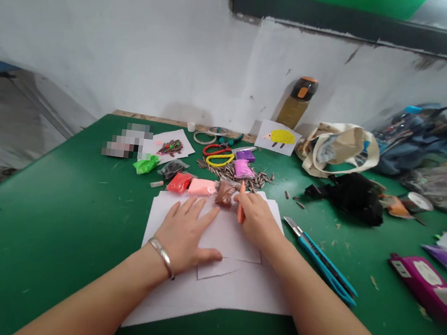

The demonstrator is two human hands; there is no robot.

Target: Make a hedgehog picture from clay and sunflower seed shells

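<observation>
Spread flat, my left hand (185,231) presses on the white paper (216,291), which lies in overlapping sheets on the green table. A silver bangle (162,258) circles that wrist. My right hand (256,215) is closed around an orange pen (242,202), held upright over the top part of the sheets; its tip is hidden. Just beyond the fingers lies a small bag of brown clay (226,193), beside a pale pink packet (202,187) and a red packet (180,182). Further back are sunflower seeds (260,181) under a bright pink packet (243,168).
A blue utility knife (324,261) lies right of the paper. Scissors with red and yellow handles (219,156) rest behind the seeds. A bottle (296,103), a hedgehog picture (279,137), a cream bag (337,149) and a black cloth item (356,199) stand or lie further back. A magenta case (429,285) is far right.
</observation>
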